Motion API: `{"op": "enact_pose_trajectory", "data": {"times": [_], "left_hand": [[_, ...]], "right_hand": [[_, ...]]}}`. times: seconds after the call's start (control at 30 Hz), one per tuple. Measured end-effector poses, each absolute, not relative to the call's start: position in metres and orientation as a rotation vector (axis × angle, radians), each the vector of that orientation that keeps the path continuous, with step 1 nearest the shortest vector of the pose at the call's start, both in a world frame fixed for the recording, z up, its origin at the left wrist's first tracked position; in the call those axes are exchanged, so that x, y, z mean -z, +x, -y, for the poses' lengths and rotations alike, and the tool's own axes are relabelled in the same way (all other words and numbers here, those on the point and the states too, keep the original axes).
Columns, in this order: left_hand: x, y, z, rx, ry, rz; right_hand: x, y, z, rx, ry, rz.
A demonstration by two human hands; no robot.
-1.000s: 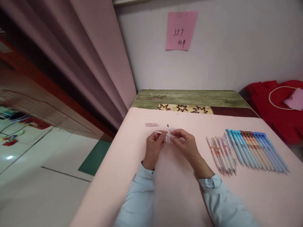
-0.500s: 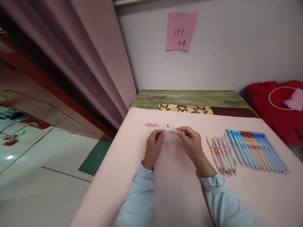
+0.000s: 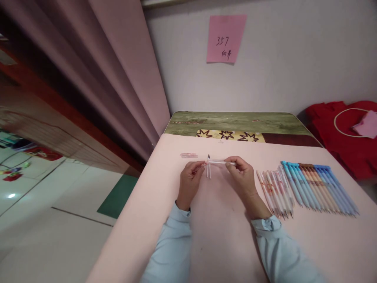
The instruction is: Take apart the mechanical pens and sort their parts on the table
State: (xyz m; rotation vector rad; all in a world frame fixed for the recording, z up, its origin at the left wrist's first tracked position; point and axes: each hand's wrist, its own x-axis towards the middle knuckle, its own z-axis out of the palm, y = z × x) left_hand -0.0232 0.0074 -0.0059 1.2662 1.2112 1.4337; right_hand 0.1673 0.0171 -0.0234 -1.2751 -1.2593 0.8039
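My left hand (image 3: 189, 181) is closed in a pinch on a small pinkish pen part, mostly hidden by the fingertips. To the right, the thumb and fingers of my right hand (image 3: 240, 175) grip a slim, whitish see-through pen barrel (image 3: 218, 161). It lies nearly level and points at my left fingertips; whether the two parts touch I cannot tell. Below and behind it, two white pen refills (image 3: 209, 171) with dark tips lie on the pink-covered table (image 3: 224, 236). A few clear pinkish pen pieces (image 3: 189, 155) rest beyond my left hand.
Right of my right hand lies a row of white patterned pens (image 3: 275, 192). Beside it are several blue and brown pens (image 3: 319, 188) in rows. A red cloth (image 3: 330, 125) is past the table's right edge. A pink note (image 3: 226, 39) hangs on the wall.
My right hand has shifted slightly right with the barrel, which now lies more level. The left hand has moved only a little, and the refills and pen rows stay put.
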Motion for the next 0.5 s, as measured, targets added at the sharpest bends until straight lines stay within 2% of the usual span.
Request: {"op": "enact_pose_trajectory", "data": {"times": [0.27, 0.5], "left_hand": [[0.0120, -0.0284, -0.0121, -1.530, 0.898, -1.167], [0.0108, -0.0269, -0.0128, -1.574, 0.619, -0.939]], "right_hand": [[0.0235, 0.1661, -0.0175, -0.920, -1.256, 1.301], [0.0241, 0.1579, -0.0164, -0.980, -1.218, 1.319]]}}
